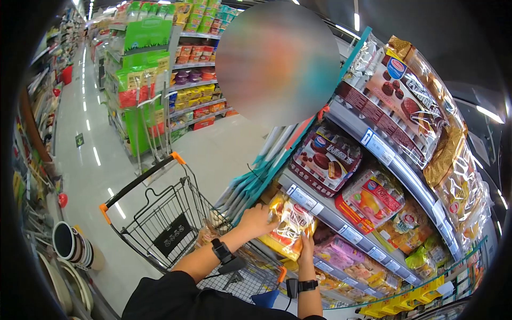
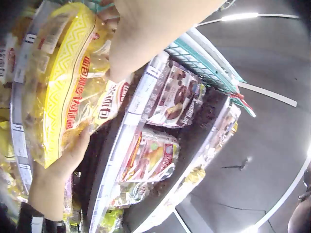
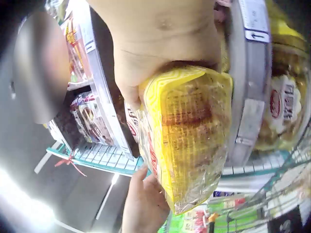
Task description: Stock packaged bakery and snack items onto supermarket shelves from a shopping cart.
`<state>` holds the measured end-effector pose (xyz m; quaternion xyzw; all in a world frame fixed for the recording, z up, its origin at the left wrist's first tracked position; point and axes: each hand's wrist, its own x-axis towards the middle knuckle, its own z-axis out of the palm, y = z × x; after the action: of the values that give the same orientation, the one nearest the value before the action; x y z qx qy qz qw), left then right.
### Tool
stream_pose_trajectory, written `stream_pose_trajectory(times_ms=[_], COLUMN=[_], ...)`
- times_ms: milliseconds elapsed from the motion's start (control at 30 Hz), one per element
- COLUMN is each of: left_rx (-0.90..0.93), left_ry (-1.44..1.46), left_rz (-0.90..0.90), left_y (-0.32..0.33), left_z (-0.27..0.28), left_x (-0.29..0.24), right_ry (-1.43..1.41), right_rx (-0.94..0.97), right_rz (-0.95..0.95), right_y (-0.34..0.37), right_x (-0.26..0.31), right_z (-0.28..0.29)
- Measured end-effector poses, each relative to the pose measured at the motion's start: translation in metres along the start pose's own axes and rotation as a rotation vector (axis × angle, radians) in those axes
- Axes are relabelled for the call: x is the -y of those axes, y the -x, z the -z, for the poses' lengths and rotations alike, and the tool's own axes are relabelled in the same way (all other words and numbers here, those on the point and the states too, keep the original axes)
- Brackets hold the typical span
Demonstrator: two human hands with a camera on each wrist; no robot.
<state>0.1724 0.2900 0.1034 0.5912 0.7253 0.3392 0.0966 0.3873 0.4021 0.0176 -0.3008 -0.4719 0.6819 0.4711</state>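
A yellow-and-clear bag of bread (image 1: 288, 228) is held between both hands, in front of a price-labelled shelf edge (image 1: 305, 198). Its left side is gripped by the left hand (image 1: 257, 220), with the fingers bent around it; its right side is clasped by the right hand (image 1: 308, 247), with the thumb and fingers pressed to the wrapper. A black wristwatch (image 1: 223, 252) is worn behind the left hand, and a black wristband (image 1: 308, 286) behind the right.

Beyond the right hand, a dark brown chocolate-pie pack (image 1: 326, 161) is seen on the shelf, with a red fruit-printed pack (image 1: 372, 200) set beside it. To the right of the right hand, a pink pack (image 1: 340, 253) is displayed on the tier below. To the left of the left hand, a wire shopping cart (image 1: 172, 234) is parked, its black handle (image 1: 141, 180) tipped with orange.
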Motion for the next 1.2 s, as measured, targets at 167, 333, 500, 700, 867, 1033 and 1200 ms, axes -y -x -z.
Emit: stream_pose_trajectory(times_ms=[167,333,500,700,867,1033,1200], left_rx=[0.033,0.128,0.196,0.379,0.436,0.563,0.861], left_ry=[-0.115,0.005,0.039,-0.052,-0.017,0.018,0.275], left_rz=[-0.077,-0.037,-0.037,0.011,0.08,0.082,0.203], left_y=[0.03,0.043,0.057,0.079,0.092,0.095,0.099], left_z=[0.001,-0.013,-0.001,0.022,0.037,0.06,0.046], left_x=[0.009,0.036,0.055,0.096,0.155,0.224,0.31], right_ry=[-0.118,-0.208,-0.435,-0.562,-0.465,-0.287,0.054], right_rx=[0.091,0.042,0.03,-0.016,0.001,0.185,0.146], right_rz=[-0.148,-0.237,-0.328,-0.559,-0.68,-0.734,-0.665], right_y=[0.047,0.086,0.117,0.151,0.152,0.137,0.132], right_x=[-0.028,-0.067,-0.096,-0.131,-0.168,-0.214,-0.211], right_z=[-0.003,-0.014,-0.04,-0.076,-0.103,-0.111,-0.177])
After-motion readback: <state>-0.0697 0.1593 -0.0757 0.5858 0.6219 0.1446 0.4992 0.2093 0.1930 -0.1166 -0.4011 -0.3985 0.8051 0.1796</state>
